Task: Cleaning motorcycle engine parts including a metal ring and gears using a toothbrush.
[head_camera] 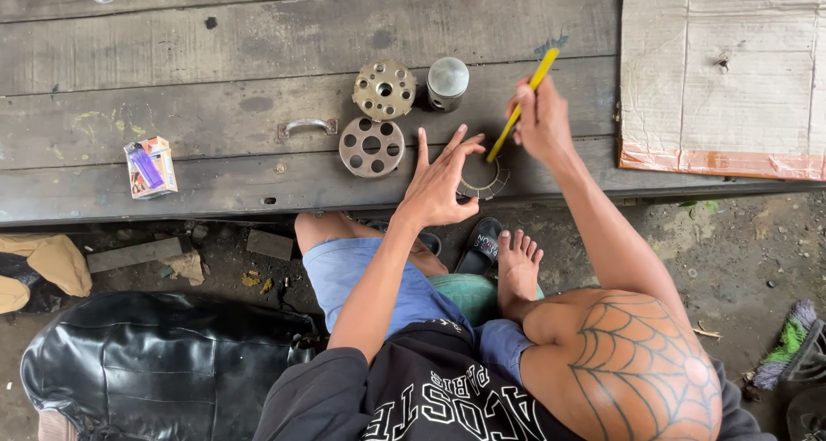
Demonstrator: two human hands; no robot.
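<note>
A thin round gasket (483, 179) lies on the dark wooden platform (215, 54). My left hand (440, 183) rests on its left side, fingers spread, holding it flat. My right hand (540, 118) grips a yellow pencil (521, 105) whose tip touches the gasket's upper right rim. To the left sit two perforated round metal discs, one (385, 89) tilted behind the other (371, 147). A metal piston (447, 82) stands beside the upper disc.
A cardboard sheet (718, 71) covers the platform's right end. A cigarette pack with a purple lighter (151, 167) lies at the left, near a metal handle (306, 127). A black seat (163, 363) and sandals (482, 243) sit on the dirt floor.
</note>
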